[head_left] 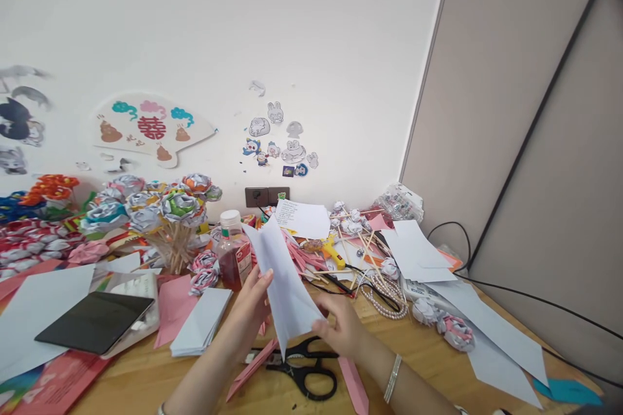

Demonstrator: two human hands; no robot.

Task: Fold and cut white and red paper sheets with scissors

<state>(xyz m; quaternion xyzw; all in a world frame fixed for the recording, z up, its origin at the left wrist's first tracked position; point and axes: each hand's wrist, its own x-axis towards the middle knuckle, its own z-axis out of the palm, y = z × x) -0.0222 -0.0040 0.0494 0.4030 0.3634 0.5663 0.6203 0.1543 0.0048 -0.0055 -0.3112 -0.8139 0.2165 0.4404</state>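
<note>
A creased sheet of white paper point(287, 292) is held up between my two hands over the table. My left hand point(254, 298) grips its left edge, thumb on the near face. At the lower right corner, my right hand point(341, 324) pinches the sheet between thumb and fingers. Black-handled scissors point(311, 379) lie just below the paper, their blades partly hidden. Folded pink paper strips point(353, 386) rest on either side of the scissors. A stack of folded white paper point(202, 324) sits to the left of my left forearm.
Paper flowers on sticks point(168, 207) stand at the back left, near a bottle of reddish liquid point(231, 259). A black tablet point(95, 321) lies at left. Behind my right hand are a yellow glue gun point(335, 254), pearl beads point(389, 301) and sticks. White sheets point(506, 331) spread at right.
</note>
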